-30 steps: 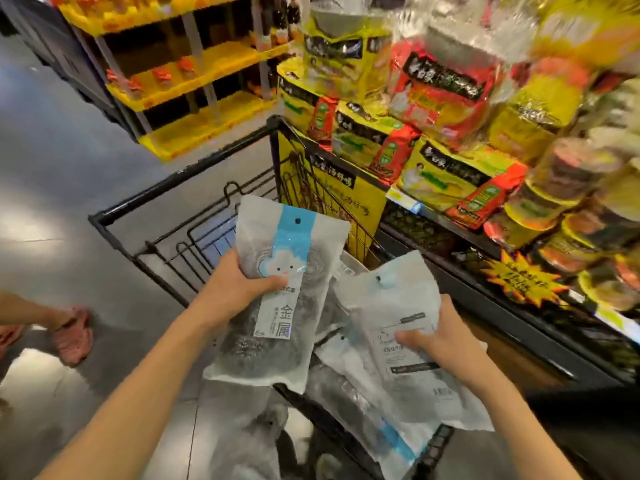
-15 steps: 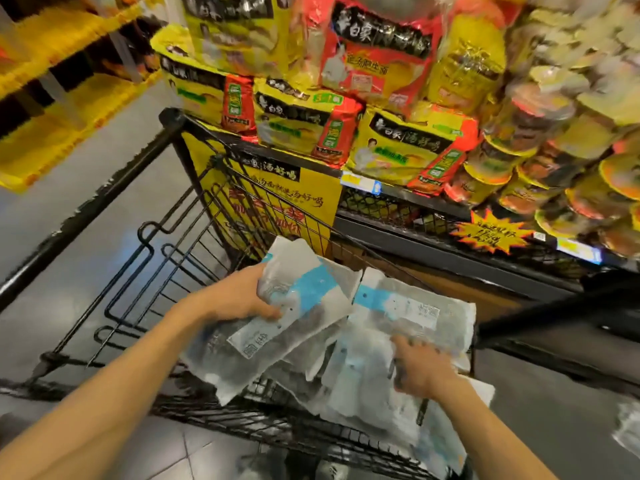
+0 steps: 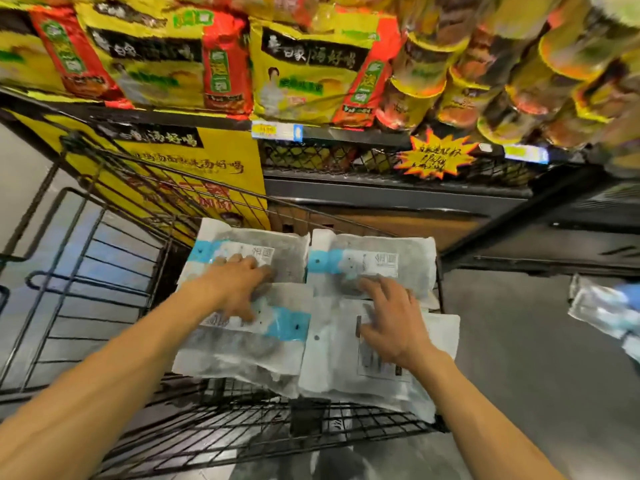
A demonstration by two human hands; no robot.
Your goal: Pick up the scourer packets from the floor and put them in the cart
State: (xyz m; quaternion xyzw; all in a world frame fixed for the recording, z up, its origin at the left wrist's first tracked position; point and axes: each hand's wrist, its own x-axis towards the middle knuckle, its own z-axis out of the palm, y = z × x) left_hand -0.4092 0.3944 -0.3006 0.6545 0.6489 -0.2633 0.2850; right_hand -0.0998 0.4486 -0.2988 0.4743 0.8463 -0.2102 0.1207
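Your left hand (image 3: 239, 289) lies palm down with fingers spread and nearly straight across two scourer packets in the cart (image 3: 104, 258): fingertips on the far-left packet (image 3: 249, 251), thumb side on the near-left packet (image 3: 242, 341). Your right hand (image 3: 388, 323) is likewise flat and splayed, fingertips reaching the far-right packet (image 3: 374, 261), palm over the near-right packet (image 3: 346, 362). Neither hand grips anything; both just press. The four packets sit two by two at the cart's right end, long axes running left to right, blue bands facing different ways, the near pair overlapping the far pair, and the near-right one pokes past the cart's near-right corner. The relation that matters next, in my judgement: one more packet (image 3: 606, 310) is out to your right, beyond the cart's right edge, apparently lying low on the grey floor (image 3: 519, 358), blurred, long axis roughly left to right with a slight tilt. It lies well apart from both hands, right of the fingers, so your right hand is clearly the nearer one. The floor looks smooth and bare between the cart and that packet, so there's room to reach, though the black shelf base (image 3: 381, 195) runs close along the far side. The wire cart bed has open room at the left end. Noodle bags (image 3: 304, 71) and cup noodles (image 3: 485, 81) fill the shelf above.
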